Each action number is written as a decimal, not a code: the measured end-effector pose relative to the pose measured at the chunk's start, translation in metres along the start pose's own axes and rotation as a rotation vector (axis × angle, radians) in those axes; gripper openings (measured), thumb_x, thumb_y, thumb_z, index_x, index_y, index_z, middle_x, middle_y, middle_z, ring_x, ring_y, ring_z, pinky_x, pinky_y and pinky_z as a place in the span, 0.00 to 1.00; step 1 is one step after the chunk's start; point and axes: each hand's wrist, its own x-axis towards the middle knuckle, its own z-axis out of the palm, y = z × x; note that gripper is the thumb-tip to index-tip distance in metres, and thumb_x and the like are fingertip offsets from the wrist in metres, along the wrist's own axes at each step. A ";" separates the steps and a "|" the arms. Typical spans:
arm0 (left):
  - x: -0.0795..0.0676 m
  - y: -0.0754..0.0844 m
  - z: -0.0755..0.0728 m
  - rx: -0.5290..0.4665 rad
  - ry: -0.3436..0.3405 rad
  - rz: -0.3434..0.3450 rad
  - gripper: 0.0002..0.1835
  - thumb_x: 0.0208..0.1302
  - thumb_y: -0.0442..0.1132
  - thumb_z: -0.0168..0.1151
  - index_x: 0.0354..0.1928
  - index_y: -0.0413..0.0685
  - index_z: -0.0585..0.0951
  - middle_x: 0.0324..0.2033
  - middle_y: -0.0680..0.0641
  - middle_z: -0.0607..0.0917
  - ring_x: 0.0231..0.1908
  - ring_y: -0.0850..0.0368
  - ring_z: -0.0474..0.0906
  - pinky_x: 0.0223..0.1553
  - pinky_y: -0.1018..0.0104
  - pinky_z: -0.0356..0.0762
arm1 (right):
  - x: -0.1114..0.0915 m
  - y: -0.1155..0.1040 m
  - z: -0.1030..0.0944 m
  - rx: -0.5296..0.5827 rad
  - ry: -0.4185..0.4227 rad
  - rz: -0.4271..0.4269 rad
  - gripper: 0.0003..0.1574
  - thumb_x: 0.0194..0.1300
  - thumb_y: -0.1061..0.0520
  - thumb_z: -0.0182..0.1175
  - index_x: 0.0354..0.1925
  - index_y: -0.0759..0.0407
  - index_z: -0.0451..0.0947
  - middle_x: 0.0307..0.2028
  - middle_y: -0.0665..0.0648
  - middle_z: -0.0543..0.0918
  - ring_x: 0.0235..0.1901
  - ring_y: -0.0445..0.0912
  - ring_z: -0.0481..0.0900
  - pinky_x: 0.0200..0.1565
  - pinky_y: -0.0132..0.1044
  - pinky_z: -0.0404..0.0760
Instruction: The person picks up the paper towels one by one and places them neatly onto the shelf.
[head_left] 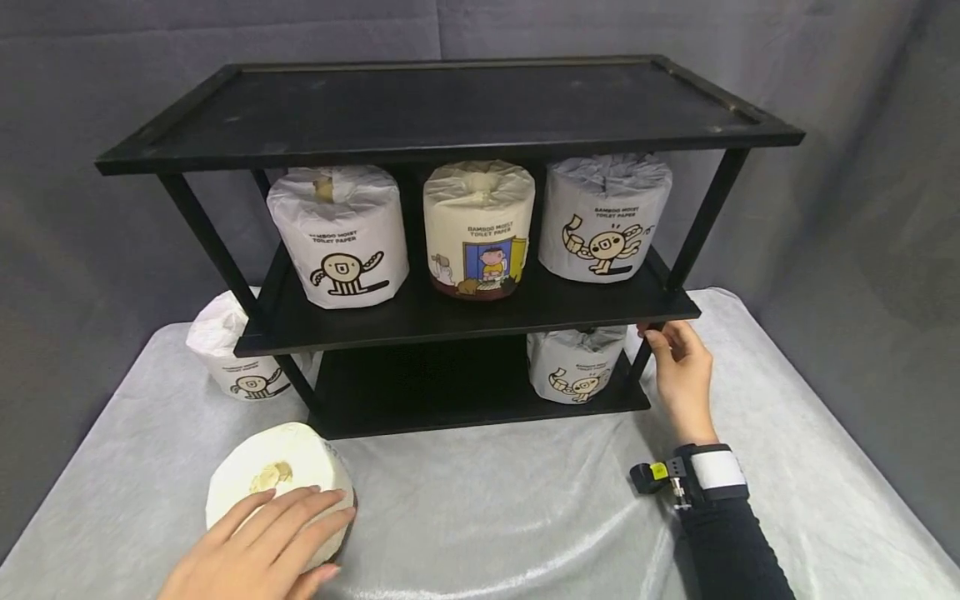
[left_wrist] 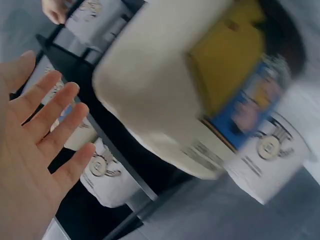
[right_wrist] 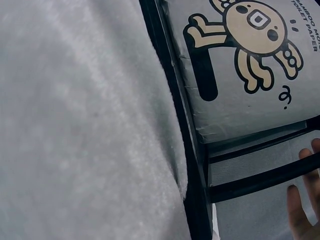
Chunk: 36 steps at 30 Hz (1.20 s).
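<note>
My left hand [head_left: 262, 546] is over a cream toilet roll [head_left: 258, 450] lying on the cloth at front left. In the left wrist view, its fingers are extended and spread, with a gap between them and the blurred, picture-printed roll [left_wrist: 155, 85]. At the right, my right hand [head_left: 684, 379] has its fingers behind the rack's lower front post [head_left: 642, 357] and its thumb near it, holding it lightly. The right wrist view has the fingers [right_wrist: 294, 200] by that post [right_wrist: 265, 175], partly cut off by the frame edge.
The black rack [head_left: 480, 108] carries three wrapped toilet rolls on its middle shelf [head_left: 465, 321]. Another roll [head_left: 573, 367] sits at the right of the bottom shelf [head_left: 420, 392]. Behind the left posts, a white roll [head_left: 232, 342] stands on the grey cloth [head_left: 465, 500].
</note>
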 end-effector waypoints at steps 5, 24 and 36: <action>-0.016 -0.019 0.004 0.071 0.061 -0.001 0.28 0.72 0.55 0.30 0.41 0.48 0.80 0.37 0.50 0.87 0.41 0.53 0.79 0.38 0.53 0.74 | 0.001 0.006 0.001 -0.022 0.003 -0.002 0.12 0.63 0.58 0.58 0.42 0.65 0.79 0.31 0.32 0.80 0.35 0.34 0.80 0.41 0.16 0.72; -0.049 -0.050 -0.002 -0.031 -0.152 -0.083 0.34 0.38 0.55 0.67 0.49 0.42 0.78 0.44 0.47 0.84 0.47 0.51 0.75 0.60 0.68 0.55 | 0.000 0.006 0.000 -0.031 0.002 0.003 0.15 0.63 0.54 0.58 0.43 0.64 0.78 0.31 0.29 0.78 0.36 0.30 0.79 0.43 0.16 0.73; -0.050 -0.062 0.002 -0.107 -0.153 -0.046 0.37 0.19 0.40 0.73 0.46 0.47 0.80 0.41 0.50 0.86 0.50 0.53 0.73 0.72 0.77 0.34 | -0.001 0.005 0.000 -0.025 -0.001 0.016 0.14 0.62 0.56 0.59 0.43 0.64 0.79 0.30 0.28 0.78 0.36 0.33 0.80 0.42 0.16 0.72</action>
